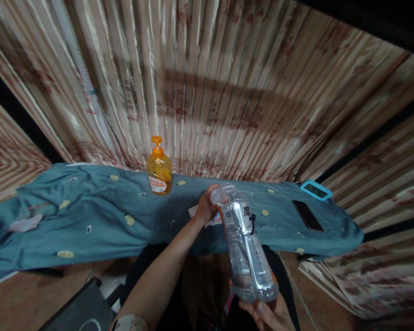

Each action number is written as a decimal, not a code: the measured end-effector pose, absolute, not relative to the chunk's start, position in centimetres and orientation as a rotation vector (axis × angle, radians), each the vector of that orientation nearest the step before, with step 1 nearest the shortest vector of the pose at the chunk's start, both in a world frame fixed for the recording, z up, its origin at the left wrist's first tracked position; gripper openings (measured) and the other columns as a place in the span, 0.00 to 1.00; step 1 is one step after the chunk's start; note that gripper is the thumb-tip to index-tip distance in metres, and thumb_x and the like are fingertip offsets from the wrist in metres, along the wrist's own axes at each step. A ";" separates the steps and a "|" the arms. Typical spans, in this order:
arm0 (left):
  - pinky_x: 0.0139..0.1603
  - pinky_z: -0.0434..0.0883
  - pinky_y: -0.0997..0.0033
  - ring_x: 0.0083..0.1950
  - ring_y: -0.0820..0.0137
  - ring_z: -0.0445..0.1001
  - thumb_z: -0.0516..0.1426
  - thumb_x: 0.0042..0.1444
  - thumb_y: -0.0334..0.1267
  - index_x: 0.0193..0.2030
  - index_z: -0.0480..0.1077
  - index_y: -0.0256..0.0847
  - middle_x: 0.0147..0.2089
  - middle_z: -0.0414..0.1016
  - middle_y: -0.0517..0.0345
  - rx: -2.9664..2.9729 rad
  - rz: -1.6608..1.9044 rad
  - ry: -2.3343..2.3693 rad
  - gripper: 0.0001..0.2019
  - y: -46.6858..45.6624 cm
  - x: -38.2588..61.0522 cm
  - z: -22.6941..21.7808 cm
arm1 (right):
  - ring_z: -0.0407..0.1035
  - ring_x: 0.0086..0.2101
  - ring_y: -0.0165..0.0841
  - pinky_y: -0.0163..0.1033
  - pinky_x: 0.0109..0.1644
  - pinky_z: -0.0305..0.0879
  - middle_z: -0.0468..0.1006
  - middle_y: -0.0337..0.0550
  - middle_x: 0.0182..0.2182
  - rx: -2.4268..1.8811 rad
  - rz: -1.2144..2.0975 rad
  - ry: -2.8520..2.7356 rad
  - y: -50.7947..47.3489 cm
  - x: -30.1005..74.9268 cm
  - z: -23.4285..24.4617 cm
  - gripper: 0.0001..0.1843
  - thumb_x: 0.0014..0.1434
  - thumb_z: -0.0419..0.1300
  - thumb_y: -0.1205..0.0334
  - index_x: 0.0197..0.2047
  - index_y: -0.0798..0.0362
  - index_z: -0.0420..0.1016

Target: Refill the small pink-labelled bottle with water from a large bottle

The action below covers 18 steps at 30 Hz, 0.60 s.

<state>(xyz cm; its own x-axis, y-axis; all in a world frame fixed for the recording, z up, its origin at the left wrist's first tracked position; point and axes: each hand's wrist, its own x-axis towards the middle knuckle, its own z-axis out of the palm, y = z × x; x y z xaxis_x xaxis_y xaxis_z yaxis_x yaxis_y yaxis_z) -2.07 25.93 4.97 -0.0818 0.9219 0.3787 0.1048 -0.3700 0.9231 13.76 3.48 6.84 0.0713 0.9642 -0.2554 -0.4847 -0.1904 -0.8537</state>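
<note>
A large clear plastic bottle (246, 248) with a silver, grey and orange label is tilted in front of me, its top end towards the table. My right hand (267, 315) grips it at the base, thumb against the underside. At the top end, my left hand (207, 207) is closed at the bottle's neck, its fingertips partly hidden behind the plastic. A pale pink and white cloth (214, 223) shows under and beside my left hand. I cannot tell whether that hand touches it.
A patterned teal cloth covers the narrow table (106, 220). On it stand an orange pump bottle (159, 172), a dark phone (307, 215) and a blue-framed device (316, 190); a pinkish cloth (26, 224) lies at left. Striped curtains (200, 92) hang behind. A dark stool-like object (81, 310) is lower left.
</note>
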 end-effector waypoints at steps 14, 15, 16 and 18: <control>0.44 0.72 0.65 0.40 0.66 0.75 0.62 0.46 0.42 0.48 0.66 0.38 0.42 0.76 0.53 1.524 1.510 1.123 0.22 26.0 -2.2 4.7 | 0.76 0.37 0.46 0.47 0.35 0.73 0.82 0.45 0.37 -1.040 1.460 -0.629 3.4 14.0 6.6 0.27 0.38 0.72 0.55 0.44 0.42 0.75; 0.44 0.72 0.66 0.40 0.66 0.75 0.62 0.46 0.42 0.48 0.66 0.38 0.41 0.76 0.53 1.517 1.511 1.121 0.23 26.0 -2.2 4.7 | 0.76 0.37 0.46 0.47 0.35 0.73 0.82 0.45 0.37 -1.041 1.461 -0.627 3.4 14.0 6.7 0.28 0.38 0.73 0.55 0.45 0.42 0.74; 0.44 0.72 0.66 0.40 0.66 0.75 0.62 0.45 0.42 0.48 0.66 0.37 0.41 0.76 0.53 1.516 1.509 1.120 0.23 26.0 -2.2 4.7 | 0.76 0.36 0.45 0.46 0.35 0.73 0.82 0.45 0.37 -1.043 1.458 -0.624 3.4 13.9 6.8 0.29 0.37 0.73 0.55 0.45 0.42 0.74; 0.44 0.72 0.67 0.40 0.67 0.75 0.62 0.45 0.41 0.48 0.67 0.37 0.41 0.76 0.54 1.525 1.509 1.121 0.22 25.9 -2.2 4.9 | 0.76 0.37 0.45 0.46 0.35 0.73 0.82 0.46 0.37 -1.042 1.452 -0.617 3.4 13.8 6.9 0.30 0.37 0.73 0.55 0.46 0.43 0.73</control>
